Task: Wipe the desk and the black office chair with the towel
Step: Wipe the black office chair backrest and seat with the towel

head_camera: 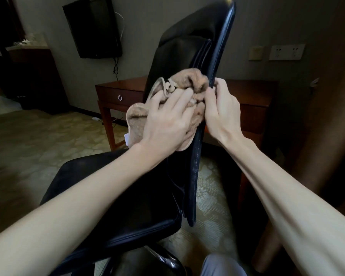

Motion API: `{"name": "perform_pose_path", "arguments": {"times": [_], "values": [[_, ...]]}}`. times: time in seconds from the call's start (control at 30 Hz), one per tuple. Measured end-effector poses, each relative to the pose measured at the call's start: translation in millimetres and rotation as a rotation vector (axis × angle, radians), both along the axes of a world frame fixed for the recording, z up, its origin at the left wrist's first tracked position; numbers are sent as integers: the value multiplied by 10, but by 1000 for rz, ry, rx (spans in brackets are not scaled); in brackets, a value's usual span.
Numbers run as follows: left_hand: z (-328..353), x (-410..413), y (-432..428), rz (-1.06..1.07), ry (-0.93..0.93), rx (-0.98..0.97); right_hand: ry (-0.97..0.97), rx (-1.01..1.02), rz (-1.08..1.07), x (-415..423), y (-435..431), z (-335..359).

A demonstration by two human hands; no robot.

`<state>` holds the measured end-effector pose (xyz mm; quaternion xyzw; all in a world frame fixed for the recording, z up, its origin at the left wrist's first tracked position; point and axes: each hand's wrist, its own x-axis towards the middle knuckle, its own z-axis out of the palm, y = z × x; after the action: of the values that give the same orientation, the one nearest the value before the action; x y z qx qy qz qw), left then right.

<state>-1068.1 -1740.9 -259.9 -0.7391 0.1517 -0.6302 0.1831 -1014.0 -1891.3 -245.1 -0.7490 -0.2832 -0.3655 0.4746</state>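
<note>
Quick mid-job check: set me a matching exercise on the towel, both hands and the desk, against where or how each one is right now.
Things:
1. towel
2. left hand
3. right hand
4. desk

States:
A. grips the edge of the chair back
B. stands behind the chair, untouched
C. bunched against the front of the chair back
D. presses on the towel, fingers spread

Pairs: 1-C; 2-D; 3-A; 4-B

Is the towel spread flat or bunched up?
Bunched up: the towel shows lumpy folds under the left hand, against the chair backrest.
</note>
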Motion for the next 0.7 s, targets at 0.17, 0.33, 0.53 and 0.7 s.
{"name": "perform_pose_path", "arguments": {"times": [0.17,0.33,0.53,0.7], "values": [[-548,-100,155,6,87,91,0,-3,34,-32,5,40],[-1317,-304,219,20,296,34,9,-20,42,-32,1,31],[-967,-589,323,-136,361,-343,16,-48,38,-46,5,20],[41,-675,423,-498,-91,-1080,1,-35,38,-87,67,20]]}}
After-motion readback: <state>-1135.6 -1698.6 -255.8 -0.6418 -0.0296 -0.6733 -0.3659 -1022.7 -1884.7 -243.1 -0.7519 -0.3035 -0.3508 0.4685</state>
